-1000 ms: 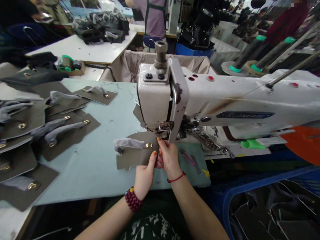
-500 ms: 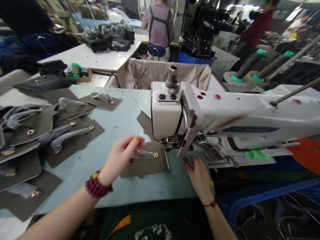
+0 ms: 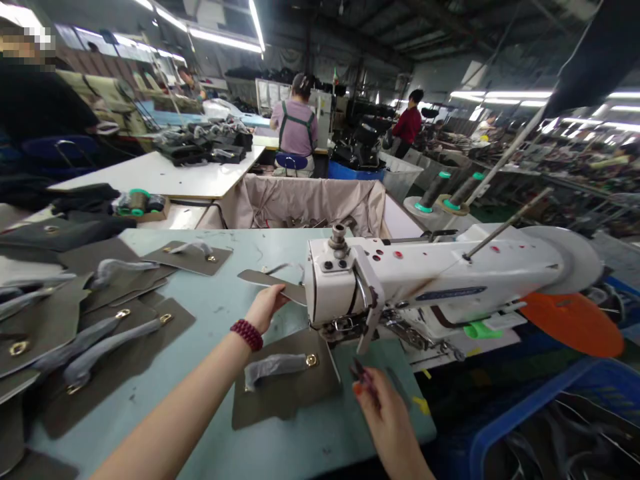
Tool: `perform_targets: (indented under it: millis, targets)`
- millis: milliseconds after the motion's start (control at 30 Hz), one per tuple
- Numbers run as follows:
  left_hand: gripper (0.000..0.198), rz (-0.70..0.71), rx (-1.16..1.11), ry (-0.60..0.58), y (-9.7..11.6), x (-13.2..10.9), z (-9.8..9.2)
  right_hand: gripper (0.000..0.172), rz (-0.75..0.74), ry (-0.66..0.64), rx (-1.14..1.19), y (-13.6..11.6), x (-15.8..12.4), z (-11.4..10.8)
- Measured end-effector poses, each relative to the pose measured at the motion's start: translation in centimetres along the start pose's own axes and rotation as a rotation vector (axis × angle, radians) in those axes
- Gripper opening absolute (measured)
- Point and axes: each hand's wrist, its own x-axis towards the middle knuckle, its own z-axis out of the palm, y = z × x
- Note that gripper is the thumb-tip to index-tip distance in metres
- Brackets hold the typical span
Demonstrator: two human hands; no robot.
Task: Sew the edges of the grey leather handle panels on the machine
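Note:
My left hand (image 3: pixel 267 308) reaches past the near panel, its fingers closed on the edge of a grey-brown panel (image 3: pixel 257 277) left of the sewing machine head (image 3: pixel 330 287). That panel is tilted up, and its far end is hidden behind the machine. Nearer me, another grey-brown panel (image 3: pixel 285 403) lies flat, bearing a wrapped handle (image 3: pixel 275 370) and a gold ring fitting. Just below the needle area, my right hand (image 3: pixel 387 417) is closed around small dark thread snips (image 3: pixel 361 375), points toward the machine.
Several panels with wrapped handles (image 3: pixel 120 343) are spread over the left of the table (image 3: pixel 210 373). A blue basket (image 3: pixel 480 433) of similar pieces stands at the lower right. Beyond the table is a cloth-lined bin (image 3: pixel 310 200); a person (image 3: pixel 297 127) sits behind it.
My left hand has moved from above the near panel to the farther panel and taken its edge. My right hand has drawn back slightly with the snips. The view has tilted up.

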Motion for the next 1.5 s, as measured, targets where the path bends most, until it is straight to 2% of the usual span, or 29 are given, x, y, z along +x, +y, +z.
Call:
perform_targets:
  millis: [100,200,300,400,467,567,667,700,767,800,833,900,933,967,1033,1100,1133,1200,1267,1333,1400,1500]
  targets:
    - [0.019,0.035,-0.09,0.118,-0.3,-1.9,-2.6,0.02,-0.086,-0.158,-0.063,-6.0,1.6,2.0]
    - [0.023,0.097,-0.147,0.207,-0.6,-4.5,-3.8,0.015,-0.058,-0.188,-0.295,-9.9,4.5,4.0]
    - [0.024,0.135,-0.098,0.294,-0.9,-6.7,-4.2,0.017,-0.051,-0.197,-0.42,-11.7,7.0,5.1]
    - [0.03,0.147,0.09,0.372,-1.1,-7.7,-4.6,0.019,-0.064,-0.219,-0.432,-11.9,7.5,4.8]
    - [0.033,0.16,0.196,0.404,-0.9,-6.9,-4.7,0.019,-0.071,-0.242,-0.372,-11.0,6.4,3.9]
    - [0.034,0.196,0.295,0.326,0.7,-3.3,-3.8,0.022,-0.059,-0.268,-0.203,-7.5,3.6,2.0]
    - [0.032,0.282,0.293,0.156,4.6,1.2,-0.8,0.027,0.045,-0.242,-0.103,-2.1,1.3,0.1]
    - [0.039,0.332,0.265,0.08,6.2,2.0,0.4,0.029,0.087,-0.22,-0.111,-0.4,0.9,-0.3]
    - [0.052,0.463,0.17,-0.135,8.5,1.9,2.0,0.031,0.153,-0.177,-0.185,2.7,1.0,-0.6]
    - [0.05,0.526,0.185,-0.169,9.0,0.7,2.3,0.031,0.174,-0.157,-0.244,3.8,1.4,-0.5]
    - [0.042,0.574,0.251,-0.148,8.7,-1.2,2.1,0.031,0.185,-0.14,-0.311,4.6,1.9,-0.3]
    - [0.018,0.637,0.476,-0.039,5.9,-6.6,0.4,0.028,0.155,-0.1,-0.442,5.4,3.0,0.2]
    - [0.015,0.632,0.56,-0.057,3.5,-9.7,-1.0,0.026,0.116,-0.07,-0.49,5.4,3.6,0.5]
    - [0.016,0.628,0.631,-0.135,0.8,-12.7,-2.5,0.025,0.065,-0.039,-0.508,5.1,4.0,0.7]
    - [0.016,0.63,0.786,-0.255,-4.8,-17.5,-5.4,0.024,-0.049,-0.011,-0.409,4.0,4.6,1.0]
    - [0.028,0.622,0.927,-0.236,-8.9,-19.5,-7.2,0.023,-0.118,-0.077,-0.131,2.5,4.9,1.4]
    - [0.042,0.631,0.996,-0.22,-10.1,-19.3,-7.6,0.026,-0.126,-0.133,0.044,1.7,5.0,1.8]
    - [0.062,0.653,1.109,-0.216,-10.6,-17.2,-7.3,0.035,-0.081,-0.233,0.382,0.2,4.9,2.9]
    - [0.07,0.678,1.162,-0.272,-9.6,-13.9,-6.1,0.04,0.033,-0.28,0.677,-1.0,4.7,4.6]
    - [0.07,0.675,1.139,-0.357,-8.0,-10.9,-5.0,0.043,0.166,-0.294,0.919,-1.7,4.3,6.4]
    - [0.062,0.585,1.054,-0.459,-6.3,-9.1,-4.4,0.044,0.263,-0.28,1.078,-2.1,3.9,7.7]
    - [0.049,0.283,0.886,-0.544,-3.7,-8.5,-4.6,0.037,0.266,-0.198,1.097,-2.5,3.8,8.2]
